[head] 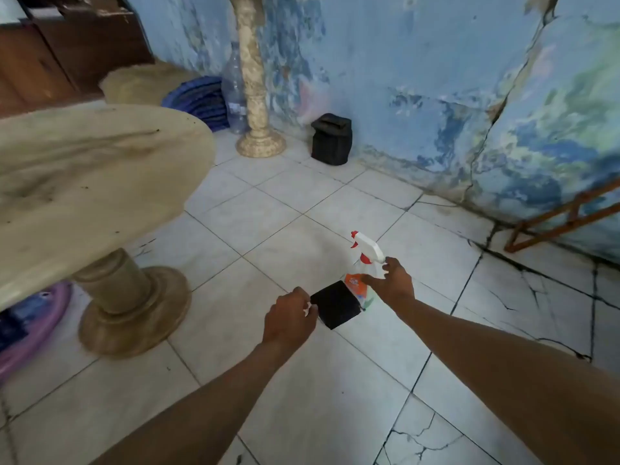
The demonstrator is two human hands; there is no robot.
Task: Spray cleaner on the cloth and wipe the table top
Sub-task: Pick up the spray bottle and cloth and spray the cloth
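Both bare forearms stretched forward and down. Left hand [289,319] knuckles up, fingers [303,298] curled. Right hand [392,282] further forward, fingers spread and loosely bent, thumb apart.

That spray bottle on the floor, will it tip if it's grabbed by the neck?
Probably tippy: the spray bottle stands tall and narrow, with a bulky trigger head. It looks like light plastic, so the right hand reaching for its neck could nudge it over. Fill level isn't visible.
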